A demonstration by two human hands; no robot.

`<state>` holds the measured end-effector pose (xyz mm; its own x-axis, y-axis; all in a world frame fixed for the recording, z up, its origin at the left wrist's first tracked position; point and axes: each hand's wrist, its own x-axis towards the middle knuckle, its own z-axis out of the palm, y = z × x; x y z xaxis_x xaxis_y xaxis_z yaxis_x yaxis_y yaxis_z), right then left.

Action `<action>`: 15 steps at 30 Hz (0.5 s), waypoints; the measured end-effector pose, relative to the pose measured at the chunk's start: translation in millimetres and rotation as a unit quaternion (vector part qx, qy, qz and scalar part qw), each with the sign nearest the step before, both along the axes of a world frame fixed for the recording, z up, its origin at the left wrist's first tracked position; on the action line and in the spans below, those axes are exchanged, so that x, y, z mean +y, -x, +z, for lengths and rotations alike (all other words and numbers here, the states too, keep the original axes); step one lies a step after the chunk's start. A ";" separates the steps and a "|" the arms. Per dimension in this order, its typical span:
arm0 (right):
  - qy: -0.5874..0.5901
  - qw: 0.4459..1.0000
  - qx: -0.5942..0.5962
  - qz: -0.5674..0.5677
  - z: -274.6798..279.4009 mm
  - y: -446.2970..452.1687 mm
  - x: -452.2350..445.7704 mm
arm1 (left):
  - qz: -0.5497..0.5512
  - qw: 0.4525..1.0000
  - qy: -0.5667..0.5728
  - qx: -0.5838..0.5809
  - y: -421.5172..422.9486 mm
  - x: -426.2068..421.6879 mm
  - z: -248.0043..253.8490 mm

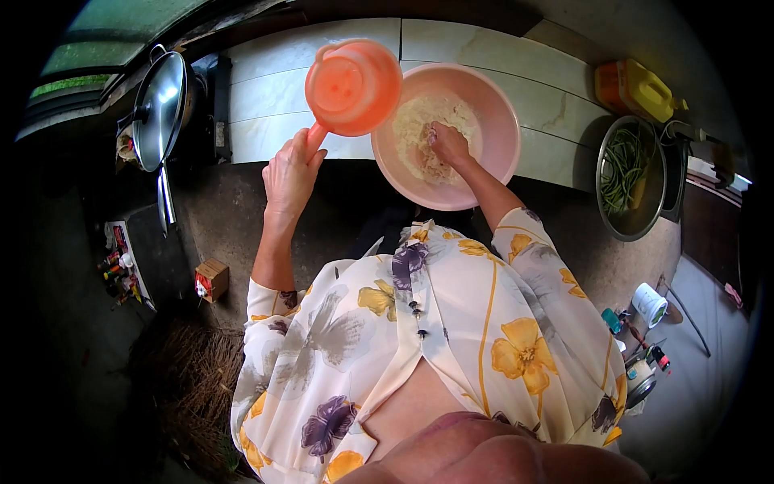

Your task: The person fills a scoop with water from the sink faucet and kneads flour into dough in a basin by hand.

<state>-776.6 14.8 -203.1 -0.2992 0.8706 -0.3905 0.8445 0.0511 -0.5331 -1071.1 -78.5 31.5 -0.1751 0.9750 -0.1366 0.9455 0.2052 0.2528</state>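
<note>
My left hand (292, 173) is wrapped round the handle of an orange-red plastic dipper (348, 85), held beside the left rim of a big pink basin (504, 133). Inside the basin lies pale flour (415, 121), partly clumped. My right hand (448, 145) is down in the flour with its fingers curled together; whether they grip any of it is hidden. The basin stands on the light tiled counter (556, 149).
At the left are a pan with a glass lid (159, 109) and a small box (211, 280) on the floor. On the right stand a metal bowl (603, 189) of green beans (623, 171), a yellow jug (647, 90) and a white tub (647, 302).
</note>
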 end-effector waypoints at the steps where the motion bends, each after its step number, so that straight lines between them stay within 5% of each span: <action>1: -0.002 1.000 0.001 0.000 -0.3 0.0 -0.1 | -0.004 1.000 -0.011 0.004 -0.2 -0.5 0.3; 15: -0.012 1.000 -0.001 0.001 -0.5 0.1 -1.1 | -0.006 0.999 -0.028 0.015 -3.0 -0.9 0.7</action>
